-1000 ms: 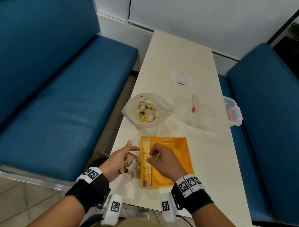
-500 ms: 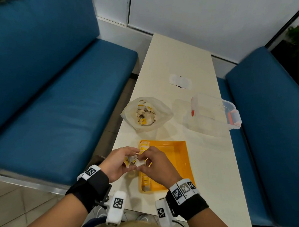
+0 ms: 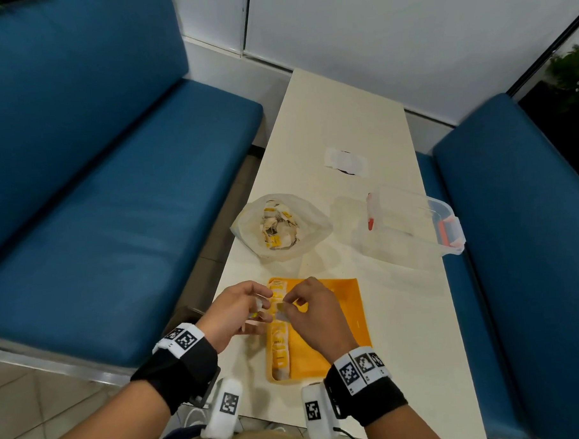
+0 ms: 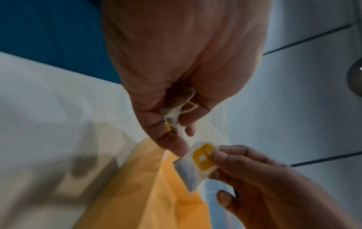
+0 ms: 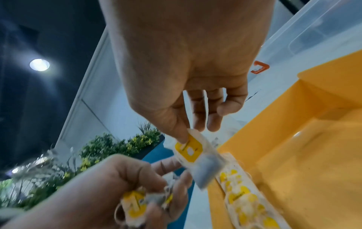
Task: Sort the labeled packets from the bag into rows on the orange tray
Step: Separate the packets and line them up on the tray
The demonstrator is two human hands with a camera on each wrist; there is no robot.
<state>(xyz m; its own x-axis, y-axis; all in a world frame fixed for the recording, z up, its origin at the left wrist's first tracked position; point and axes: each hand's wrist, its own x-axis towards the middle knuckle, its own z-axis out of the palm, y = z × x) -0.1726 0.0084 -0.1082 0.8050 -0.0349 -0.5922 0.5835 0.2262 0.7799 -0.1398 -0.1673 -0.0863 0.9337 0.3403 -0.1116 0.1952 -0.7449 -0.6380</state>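
An orange tray [image 3: 339, 320] lies on the table's near end, with a row of yellow-labelled white packets [image 3: 280, 346] along its left side. My right hand [image 3: 305, 310] pinches one packet [image 4: 197, 162] [image 5: 197, 159] by its labelled end, above the tray's left edge. Just to the left, my left hand [image 3: 245, 307] grips a bunch of packets [image 4: 174, 116] [image 5: 141, 203] in its curled fingers. Further up the table sits the clear bag [image 3: 282, 229], open, with several packets inside.
A clear plastic box with red clips [image 3: 414, 223] stands right of the bag. A white paper [image 3: 345, 158] lies further back on the cream table [image 3: 402, 330]. Blue benches [image 3: 114, 193] run along both sides of it.
My hands met left of the tray, and the right hand took one packet from the left hand's bunch. The two hands have now drawn slightly apart.
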